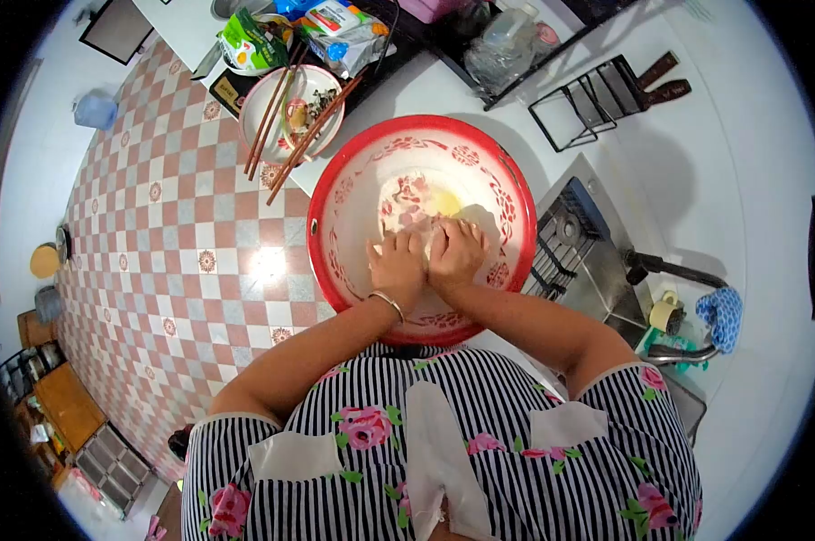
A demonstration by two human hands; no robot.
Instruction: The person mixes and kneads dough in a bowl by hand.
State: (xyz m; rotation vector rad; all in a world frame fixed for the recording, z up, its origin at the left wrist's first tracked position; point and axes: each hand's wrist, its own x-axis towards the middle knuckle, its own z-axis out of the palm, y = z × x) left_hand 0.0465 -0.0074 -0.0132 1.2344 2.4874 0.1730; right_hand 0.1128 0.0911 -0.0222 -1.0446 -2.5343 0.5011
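Note:
A large white basin (349,144) with a red rim and red flower patterns sits at the counter's edge, close to my body. Inside it, my left hand (398,263) and my right hand (456,252) are side by side near the middle, fingers bent and pressed down on something pale that they mostly cover. A bracelet (388,305) circles my left wrist. Just beyond my fingers, a pale patch with pinkish marks (409,191) and a yellowish spot (445,206) show on the basin's bottom.
A bowl (248,115) with food scraps and chopsticks (306,147) stands upper left, near a green packet (250,43). Upper right is a black rack (572,117) with knives. At right are a sink (608,270), a faucet (682,268) and a blue cloth (719,318). Tiled floor (182,234) lies left.

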